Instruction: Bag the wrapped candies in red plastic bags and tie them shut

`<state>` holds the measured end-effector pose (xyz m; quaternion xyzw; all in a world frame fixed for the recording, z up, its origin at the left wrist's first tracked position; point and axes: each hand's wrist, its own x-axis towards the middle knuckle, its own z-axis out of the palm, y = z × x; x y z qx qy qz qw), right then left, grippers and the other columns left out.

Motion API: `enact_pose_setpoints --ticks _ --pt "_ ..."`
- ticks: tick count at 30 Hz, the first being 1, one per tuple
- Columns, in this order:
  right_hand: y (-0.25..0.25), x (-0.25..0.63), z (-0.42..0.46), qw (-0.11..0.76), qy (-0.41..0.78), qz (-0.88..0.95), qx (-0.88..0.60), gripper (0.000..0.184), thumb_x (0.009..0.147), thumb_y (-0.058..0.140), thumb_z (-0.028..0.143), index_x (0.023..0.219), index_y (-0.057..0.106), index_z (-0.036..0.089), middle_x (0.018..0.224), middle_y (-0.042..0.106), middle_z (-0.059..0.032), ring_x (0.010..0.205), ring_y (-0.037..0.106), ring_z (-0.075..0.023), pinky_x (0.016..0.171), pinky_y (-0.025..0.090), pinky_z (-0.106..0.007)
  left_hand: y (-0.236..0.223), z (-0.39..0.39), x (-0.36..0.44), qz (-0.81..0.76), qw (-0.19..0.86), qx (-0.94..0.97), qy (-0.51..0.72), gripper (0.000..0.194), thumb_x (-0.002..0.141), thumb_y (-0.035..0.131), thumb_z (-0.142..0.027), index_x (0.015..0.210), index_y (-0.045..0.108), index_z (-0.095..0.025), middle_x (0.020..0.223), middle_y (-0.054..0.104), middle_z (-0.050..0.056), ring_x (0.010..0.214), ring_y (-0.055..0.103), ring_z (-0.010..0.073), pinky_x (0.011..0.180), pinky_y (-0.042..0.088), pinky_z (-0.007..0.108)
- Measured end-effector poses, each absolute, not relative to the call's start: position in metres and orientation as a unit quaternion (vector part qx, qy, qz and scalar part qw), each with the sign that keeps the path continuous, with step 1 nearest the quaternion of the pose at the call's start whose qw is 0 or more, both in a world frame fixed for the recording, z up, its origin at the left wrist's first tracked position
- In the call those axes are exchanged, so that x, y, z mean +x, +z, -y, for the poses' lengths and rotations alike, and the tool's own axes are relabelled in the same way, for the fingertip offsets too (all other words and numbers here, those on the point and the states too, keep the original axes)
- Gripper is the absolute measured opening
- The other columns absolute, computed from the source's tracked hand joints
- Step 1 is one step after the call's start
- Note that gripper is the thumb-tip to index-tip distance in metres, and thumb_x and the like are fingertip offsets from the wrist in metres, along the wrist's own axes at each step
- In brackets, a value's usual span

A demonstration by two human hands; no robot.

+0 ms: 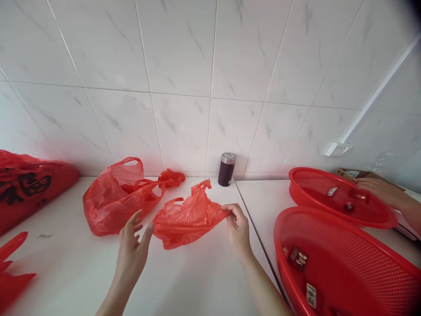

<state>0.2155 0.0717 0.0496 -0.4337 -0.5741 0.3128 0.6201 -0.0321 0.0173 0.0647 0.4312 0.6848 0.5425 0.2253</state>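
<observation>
Head view: red bag (187, 217) stretched sideways between pinching right hand (237, 226) and spread-fingered left hand (133, 248) touching its left end.

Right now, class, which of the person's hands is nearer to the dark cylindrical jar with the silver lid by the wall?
Right. The right hand is just below the jar; the left hand is farther down-left.

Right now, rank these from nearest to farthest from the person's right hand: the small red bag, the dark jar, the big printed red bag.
1. Small red bag: pinched by the right hand.
2. Dark jar: behind the hand, against the wall.
3. Big printed red bag: far left edge.
</observation>
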Motion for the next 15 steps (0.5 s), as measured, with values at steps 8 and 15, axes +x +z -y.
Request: enact_pose_setpoints --ticks 8,15 --pt "0.025 0.224 -0.049 0.522 0.116 0.719 -0.444 0.030 0.078 0.037 0.003 0.078 0.061 0.021 0.109 0.053 -0.0080 0.106 0.054 -0.0214 0.075 0.050 -0.033 0.062 -0.013 -0.018 -0.742 0.223 0.568 0.277 0.080 0.078 0.057 -0.055 0.147 0.022 -0.034 0.142 0.032 0.014 0.107 0.059 0.0310 0.089 0.048 0.050" --pt "0.101 0.203 0.009 0.492 0.203 0.746 -0.400 0.023 0.087 0.039 0.007 0.096 0.055 0.022 0.096 0.060 -0.0038 0.089 0.059 -0.0153 0.080 0.049 -0.029 0.049 0.017 -0.013 -0.707 0.272 0.610 0.234 0.041 0.086 0.046 -0.037 0.127 0.049 -0.033 0.130 0.049 0.006 0.114 0.054 0.0266 0.089 0.048 0.042"
